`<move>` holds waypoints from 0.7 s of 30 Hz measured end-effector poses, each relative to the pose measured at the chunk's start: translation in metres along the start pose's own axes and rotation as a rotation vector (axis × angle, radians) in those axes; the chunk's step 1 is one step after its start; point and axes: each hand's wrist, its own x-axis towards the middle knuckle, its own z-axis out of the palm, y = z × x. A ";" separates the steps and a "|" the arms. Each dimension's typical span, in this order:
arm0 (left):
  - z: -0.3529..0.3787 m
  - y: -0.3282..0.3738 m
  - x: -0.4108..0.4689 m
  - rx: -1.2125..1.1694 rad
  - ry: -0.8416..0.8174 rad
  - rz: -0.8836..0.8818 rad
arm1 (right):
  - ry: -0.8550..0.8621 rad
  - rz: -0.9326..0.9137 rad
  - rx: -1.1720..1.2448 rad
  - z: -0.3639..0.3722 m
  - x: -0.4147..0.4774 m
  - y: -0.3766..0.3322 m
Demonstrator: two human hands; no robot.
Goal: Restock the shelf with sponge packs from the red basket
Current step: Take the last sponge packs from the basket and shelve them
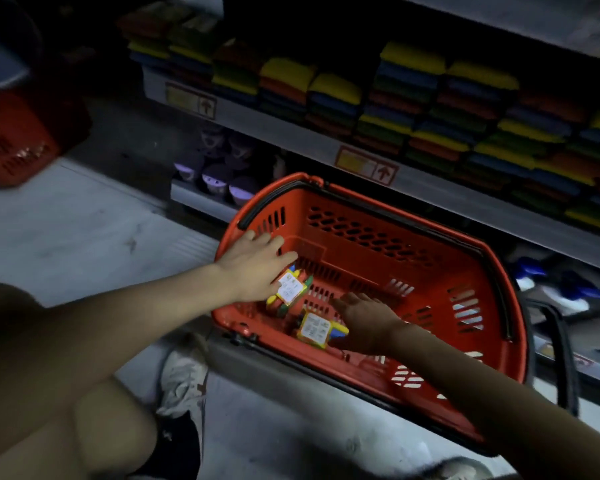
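A red basket (361, 216) sits on the floor in front of the shelf (291, 129). Two sponge packs with white labels lie at its bottom: one (289, 290) on the left, another (317, 330) nearer me. My left hand (253, 263) reaches into the basket with fingers spread, its fingertips over the left pack. My right hand (364, 315) reaches in from the right, fingers extended just right of the nearer pack. Neither hand grips a pack. Stacked multicolour sponge packs (447, 112) fill the shelf above.
A second red basket (18, 143) stands on the floor at far left. Purple-lidded jars (219, 178) sit on the low shelf behind the basket, bottles (551, 282) at right. My knee (94, 420) and shoe (184, 382) are at bottom left.
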 end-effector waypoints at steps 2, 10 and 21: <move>0.002 -0.002 0.002 -0.010 -0.005 0.006 | -0.035 -0.009 0.007 0.002 0.018 -0.006; 0.012 -0.004 0.011 0.048 -0.042 0.026 | -0.129 -0.023 0.055 0.034 0.076 -0.022; 0.015 0.009 0.036 0.044 -0.165 0.008 | -0.114 -0.004 0.047 0.062 0.079 -0.005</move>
